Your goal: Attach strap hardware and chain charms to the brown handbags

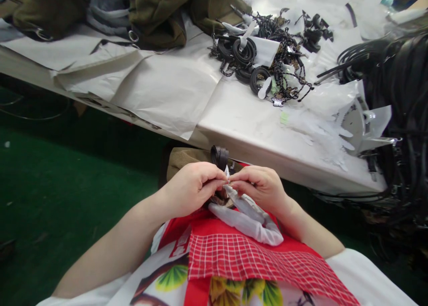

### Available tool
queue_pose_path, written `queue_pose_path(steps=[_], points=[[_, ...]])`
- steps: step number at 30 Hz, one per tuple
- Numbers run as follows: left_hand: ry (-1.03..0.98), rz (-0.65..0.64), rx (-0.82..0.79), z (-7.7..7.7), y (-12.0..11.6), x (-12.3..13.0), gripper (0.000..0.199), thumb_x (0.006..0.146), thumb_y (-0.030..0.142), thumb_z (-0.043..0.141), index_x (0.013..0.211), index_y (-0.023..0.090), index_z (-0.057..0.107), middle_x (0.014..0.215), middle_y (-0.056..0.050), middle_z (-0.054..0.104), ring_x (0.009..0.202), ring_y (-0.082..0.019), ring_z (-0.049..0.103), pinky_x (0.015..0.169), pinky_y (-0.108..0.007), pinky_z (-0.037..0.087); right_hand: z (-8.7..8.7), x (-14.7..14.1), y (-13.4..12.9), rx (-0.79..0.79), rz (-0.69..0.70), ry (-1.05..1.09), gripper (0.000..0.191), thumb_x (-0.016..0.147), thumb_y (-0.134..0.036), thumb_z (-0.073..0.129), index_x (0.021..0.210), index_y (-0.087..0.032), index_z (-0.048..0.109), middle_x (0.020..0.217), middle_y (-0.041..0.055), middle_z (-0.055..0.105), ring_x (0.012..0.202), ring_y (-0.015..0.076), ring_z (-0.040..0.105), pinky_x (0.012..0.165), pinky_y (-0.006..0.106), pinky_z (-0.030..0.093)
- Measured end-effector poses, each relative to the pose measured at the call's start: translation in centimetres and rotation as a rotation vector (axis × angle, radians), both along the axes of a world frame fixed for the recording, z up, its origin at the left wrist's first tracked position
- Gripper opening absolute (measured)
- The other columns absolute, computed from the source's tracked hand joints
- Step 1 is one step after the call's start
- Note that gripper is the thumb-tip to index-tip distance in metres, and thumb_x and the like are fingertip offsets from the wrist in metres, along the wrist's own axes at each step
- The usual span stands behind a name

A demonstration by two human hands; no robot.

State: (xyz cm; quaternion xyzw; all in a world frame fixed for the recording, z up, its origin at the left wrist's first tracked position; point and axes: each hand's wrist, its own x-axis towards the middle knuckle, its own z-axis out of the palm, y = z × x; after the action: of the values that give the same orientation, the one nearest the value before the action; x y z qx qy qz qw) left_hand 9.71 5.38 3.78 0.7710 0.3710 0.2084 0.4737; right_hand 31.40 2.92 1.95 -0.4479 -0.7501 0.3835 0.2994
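Note:
Both hands meet over my lap, with fingertips nearly touching. My left hand [195, 186] and my right hand [259, 185] each pinch at a small whitish piece between them, too small to make out. Just behind the fingertips stands a coiled dark strap [220, 156]. A white wrapped loop [245, 221] hangs from the pinched spot and rests on the red apron. Beneath and behind the hands lies an olive-brown bag [182, 159], partly hidden by them.
A white paper-covered table [160, 87] runs across in front. On it are olive bags [157, 14], coiled black straps and cords [244, 51], a white tape dispenser-like tool [357, 123] and hanging black straps [401, 83] at the right.

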Motion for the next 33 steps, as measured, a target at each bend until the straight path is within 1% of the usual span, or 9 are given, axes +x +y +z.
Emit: queue_pose_path(steps=[2,6,10,13,19,22,25,29,33], points=[[0.028,-0.011,0.041,0.12,0.05,0.12,0.02,0.091,0.017,0.054,0.085,0.02,0.072,0.077,-0.001,0.072,0.073,-0.015,0.065,0.073,-0.023,0.048,-0.07,0.13,0.05,0.096,0.028,-0.039,0.018,0.092,-0.035,0.064,0.095,-0.024,0.077,0.073,0.0025,0.075,0.061,0.0138,0.068,0.063,0.023,0.053],[0.058,-0.019,0.066,0.28,-0.01,0.34,0.021,0.09,0.015,0.052,0.084,0.02,0.072,0.078,-0.001,0.072,0.074,-0.015,0.065,0.071,-0.024,0.047,-0.09,0.34,0.09,0.217,0.062,-0.102,0.02,0.095,-0.035,0.06,0.098,-0.023,0.076,0.078,0.0036,0.076,0.066,0.0146,0.069,0.063,0.023,0.052],[0.072,-0.013,0.057,0.28,-0.16,0.43,0.02,0.091,0.018,0.053,0.084,0.02,0.071,0.077,-0.001,0.072,0.073,-0.015,0.065,0.07,-0.024,0.047,-0.06,0.55,0.13,0.233,0.099,-0.17,0.024,0.097,-0.038,0.056,0.1,-0.023,0.076,0.08,0.0037,0.076,0.067,0.0145,0.068,0.064,0.024,0.051],[0.119,-0.043,0.073,0.2,-0.26,0.46,0.021,0.092,0.019,0.052,0.083,0.02,0.071,0.079,-0.001,0.072,0.074,-0.016,0.065,0.07,-0.025,0.045,0.05,0.69,0.17,0.268,0.135,-0.223,0.028,0.099,-0.039,0.053,0.098,-0.022,0.075,0.079,0.0034,0.076,0.066,0.0134,0.067,0.062,0.023,0.049],[0.264,-0.088,0.108,-0.08,-0.52,0.66,0.024,0.095,0.026,0.049,0.083,0.021,0.07,0.081,-0.002,0.072,0.076,-0.018,0.065,0.07,-0.028,0.043,0.56,0.85,0.29,0.318,0.282,-0.366,0.029,0.101,-0.036,0.049,0.094,-0.02,0.073,0.086,0.0034,0.076,0.072,0.0139,0.069,0.062,0.024,0.046],[0.286,-0.077,0.119,-0.13,-0.6,0.82,0.024,0.095,0.025,0.048,0.08,0.021,0.067,0.078,-0.002,0.07,0.074,-0.018,0.063,0.068,-0.028,0.042,0.46,0.83,0.22,0.321,0.264,-0.38,0.028,0.1,-0.037,0.051,0.093,-0.022,0.073,0.085,0.0024,0.076,0.072,0.0131,0.068,0.062,0.024,0.045],[0.271,-0.059,0.114,-0.06,-0.54,0.94,0.023,0.094,0.024,0.049,0.078,0.021,0.066,0.076,-0.001,0.069,0.072,-0.017,0.063,0.067,-0.027,0.041,0.14,0.81,0.0,0.332,0.201,-0.349,0.028,0.101,-0.037,0.05,0.093,-0.021,0.072,0.085,0.0028,0.077,0.073,0.0135,0.069,0.065,0.024,0.046],[0.208,-0.033,0.037,0.04,-0.37,1.02,0.024,0.094,0.024,0.05,0.076,0.021,0.065,0.074,0.0,0.069,0.07,-0.016,0.062,0.066,-0.025,0.041,-0.13,0.77,-0.3,0.35,0.128,-0.293,0.028,0.101,-0.036,0.05,0.093,-0.02,0.071,0.082,0.0032,0.076,0.07,0.0137,0.068,0.064,0.024,0.046],[0.146,0.012,-0.018,-0.07,-0.4,1.06,0.027,0.095,0.024,0.048,0.072,0.02,0.062,0.072,0.0,0.067,0.068,-0.015,0.06,0.063,-0.024,0.04,-0.16,0.63,-0.46,0.422,0.132,-0.288,0.029,0.101,-0.034,0.048,0.093,-0.019,0.071,0.083,0.004,0.075,0.071,0.0142,0.067,0.065,0.025,0.046]])
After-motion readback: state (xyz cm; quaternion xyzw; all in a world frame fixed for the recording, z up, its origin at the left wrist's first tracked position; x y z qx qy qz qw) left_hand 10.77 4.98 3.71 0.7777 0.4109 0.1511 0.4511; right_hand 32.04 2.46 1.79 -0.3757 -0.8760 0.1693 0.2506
